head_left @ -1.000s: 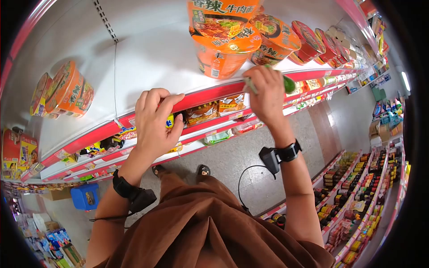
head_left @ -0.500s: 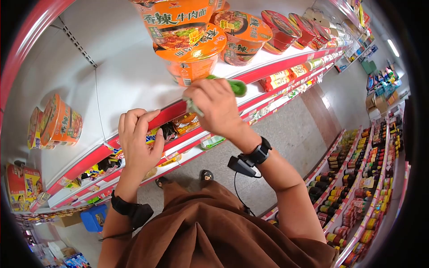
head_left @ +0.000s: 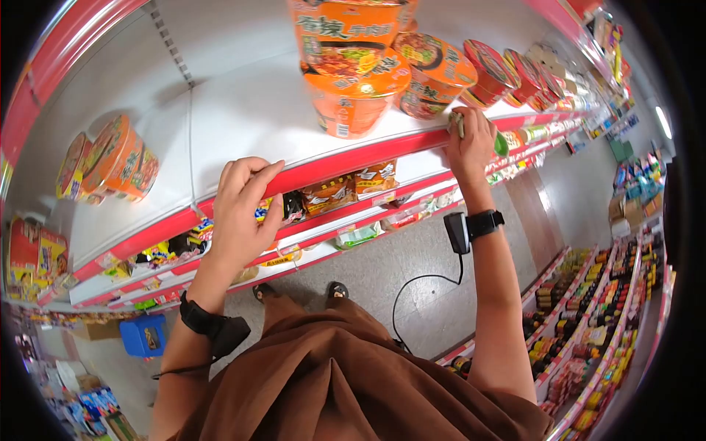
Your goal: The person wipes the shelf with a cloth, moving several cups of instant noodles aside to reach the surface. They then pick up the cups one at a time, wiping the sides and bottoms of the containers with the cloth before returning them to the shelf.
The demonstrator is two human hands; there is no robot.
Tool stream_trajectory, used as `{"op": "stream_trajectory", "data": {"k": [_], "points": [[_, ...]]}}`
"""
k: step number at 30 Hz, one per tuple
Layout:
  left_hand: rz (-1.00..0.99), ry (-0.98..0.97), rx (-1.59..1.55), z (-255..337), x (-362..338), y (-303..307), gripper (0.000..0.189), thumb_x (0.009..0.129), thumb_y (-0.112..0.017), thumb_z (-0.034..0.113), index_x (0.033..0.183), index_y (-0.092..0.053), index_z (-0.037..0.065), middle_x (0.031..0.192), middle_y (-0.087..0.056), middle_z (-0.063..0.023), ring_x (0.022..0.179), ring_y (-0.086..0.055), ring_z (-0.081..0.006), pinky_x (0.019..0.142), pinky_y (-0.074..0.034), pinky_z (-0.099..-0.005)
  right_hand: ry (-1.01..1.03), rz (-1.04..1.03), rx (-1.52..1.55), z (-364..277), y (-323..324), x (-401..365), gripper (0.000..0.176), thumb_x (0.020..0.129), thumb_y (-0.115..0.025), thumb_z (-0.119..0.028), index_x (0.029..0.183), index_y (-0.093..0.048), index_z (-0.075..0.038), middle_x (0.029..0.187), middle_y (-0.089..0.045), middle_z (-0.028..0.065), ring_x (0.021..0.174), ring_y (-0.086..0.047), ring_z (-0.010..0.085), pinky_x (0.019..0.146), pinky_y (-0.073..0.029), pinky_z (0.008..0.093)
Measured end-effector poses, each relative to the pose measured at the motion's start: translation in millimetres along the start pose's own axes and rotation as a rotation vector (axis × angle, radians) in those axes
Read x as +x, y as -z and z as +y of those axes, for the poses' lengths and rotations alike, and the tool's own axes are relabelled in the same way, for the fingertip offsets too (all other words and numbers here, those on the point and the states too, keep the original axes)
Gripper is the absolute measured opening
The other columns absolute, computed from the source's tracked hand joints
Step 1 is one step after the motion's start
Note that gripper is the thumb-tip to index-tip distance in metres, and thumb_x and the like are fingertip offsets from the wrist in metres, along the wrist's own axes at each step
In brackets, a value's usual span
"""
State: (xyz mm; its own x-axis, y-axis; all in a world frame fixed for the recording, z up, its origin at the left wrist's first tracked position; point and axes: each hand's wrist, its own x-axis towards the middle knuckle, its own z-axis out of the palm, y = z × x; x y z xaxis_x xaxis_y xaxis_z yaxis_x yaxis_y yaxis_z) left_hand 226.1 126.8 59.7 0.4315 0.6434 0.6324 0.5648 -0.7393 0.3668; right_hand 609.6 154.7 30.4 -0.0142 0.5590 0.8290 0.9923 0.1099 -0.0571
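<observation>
My left hand (head_left: 246, 209) rests on the red front edge of the white shelf (head_left: 250, 125), its fingers stretched out and the thumb apart, with nothing in it. Further right along that edge, my right hand (head_left: 472, 145) is closed around a green cloth (head_left: 501, 144); a greyish-green bit of it shows at the fingertips. Just behind my right hand stand an orange instant noodle bowl (head_left: 426, 92) and a red noodle bowl (head_left: 491, 72). Between my hands, stacked orange noodle bowls (head_left: 357, 99) sit near the shelf's edge.
More orange noodle bowls (head_left: 121, 158) stand at the left on the shelf. Lower shelves hold brown snack packets (head_left: 331, 195) and other packs. A blue bin (head_left: 143, 336) is on the floor at left. Racks of jars (head_left: 581, 316) line the right side.
My right hand has moved right along the shelf edge with the green cloth, from in front of the stacked orange bowls to near the red bowls. My left hand stays on the edge.
</observation>
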Motion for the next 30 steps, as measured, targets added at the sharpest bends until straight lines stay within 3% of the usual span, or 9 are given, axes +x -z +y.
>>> {"op": "stream_trajectory", "data": {"k": [3, 7, 10, 13, 27, 30], "points": [[0.049, 0.041, -0.016, -4, -10, 19, 0.038, 0.072, -0.061, -0.004, 0.11, -0.062, -0.001, 0.103, -0.057, -0.0136, 0.093, -0.055, -0.0296, 0.082, -0.046, -0.0371, 0.004, 0.034, 0.02, -8, -2, 0, 0.023, 0.075, -0.061, -0.008, 0.099, -0.058, -0.008, 0.09, -0.059, 0.0096, 0.089, -0.057, 0.0305, 0.082, -0.037, 0.0417], [0.17, 0.275, -0.111, -23, -38, 46, 0.03, 0.079, -0.059, -0.006, 0.108, -0.063, -0.001, 0.106, -0.06, -0.0117, 0.096, -0.059, -0.0202, 0.082, -0.047, -0.0295, 0.048, -0.005, 0.109, -41, 2, 1, 0.024, 0.075, -0.061, -0.007, 0.098, -0.059, -0.008, 0.09, -0.059, 0.009, 0.088, -0.057, 0.0296, 0.082, -0.037, 0.0411], [0.319, 0.552, -0.545, -37, -53, 67, 0.021, 0.09, -0.05, -0.004, 0.106, -0.063, 0.001, 0.105, -0.064, -0.005, 0.096, -0.06, -0.0123, 0.078, -0.048, -0.0254, 0.115, -0.036, 0.175, -83, 3, 1, 0.025, 0.073, -0.062, -0.006, 0.098, -0.059, -0.008, 0.093, -0.06, 0.008, 0.088, -0.057, 0.0296, 0.082, -0.037, 0.0408], [0.382, 0.724, -0.767, -40, -56, 86, 0.019, 0.093, -0.05, 0.004, 0.106, -0.063, 0.003, 0.102, -0.066, -0.0049, 0.097, -0.062, -0.0127, 0.076, -0.048, -0.0244, 0.148, -0.047, 0.237, -125, 1, 0, 0.03, 0.069, -0.062, -0.005, 0.098, -0.06, -0.008, 0.093, -0.06, 0.0086, 0.087, -0.056, 0.0299, 0.081, -0.038, 0.0413], [0.282, 0.614, -0.71, -83, -77, 140, 0.018, 0.094, -0.05, 0.004, 0.106, -0.062, 0.001, 0.097, -0.066, -0.008, 0.092, -0.063, -0.0139, 0.08, -0.05, -0.0266, 0.342, -0.129, 0.503, -335, -9, 6, 0.029, 0.066, -0.06, -0.005, 0.096, -0.062, -0.007, 0.085, -0.056, 0.007, 0.076, -0.055, 0.0241, 0.073, -0.038, 0.0394], [0.173, 0.455, -0.596, -91, -80, 141, 0.016, 0.091, -0.052, -0.003, 0.103, -0.062, 0.0, 0.094, -0.065, -0.0068, 0.091, -0.062, -0.0139, 0.084, -0.048, -0.0265, 0.381, -0.143, 0.501, -370, -14, 8, 0.029, 0.067, -0.061, -0.005, 0.096, -0.062, -0.007, 0.085, -0.056, 0.0067, 0.075, -0.055, 0.023, 0.073, -0.039, 0.0387]]}}
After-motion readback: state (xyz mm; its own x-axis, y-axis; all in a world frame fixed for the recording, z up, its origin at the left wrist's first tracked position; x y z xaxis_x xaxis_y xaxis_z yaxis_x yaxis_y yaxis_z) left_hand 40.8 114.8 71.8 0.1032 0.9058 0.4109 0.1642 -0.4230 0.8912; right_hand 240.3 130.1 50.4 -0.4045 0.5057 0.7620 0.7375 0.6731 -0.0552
